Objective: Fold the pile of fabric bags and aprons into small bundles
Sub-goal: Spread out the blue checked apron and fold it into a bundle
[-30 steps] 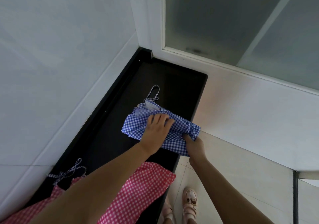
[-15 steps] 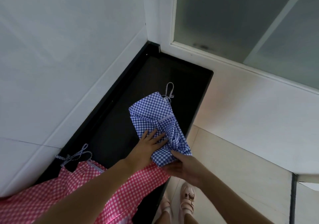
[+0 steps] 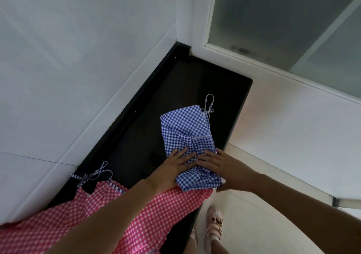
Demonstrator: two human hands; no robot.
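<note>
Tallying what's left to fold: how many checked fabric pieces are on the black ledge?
2. The blue checked piece lies on the ledge under the left hand and right hand; the pink checked piece lies at the near end, partly behind the left arm. Others may be hidden.

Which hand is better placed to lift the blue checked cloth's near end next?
Probably the right hand: its thumb is at the bunched corner of the blue checked cloth; the left hand lies flat, pinning it.

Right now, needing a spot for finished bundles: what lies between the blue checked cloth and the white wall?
Only bare black counter, from the blue checked cloth to the white wall, in the head view.
</note>
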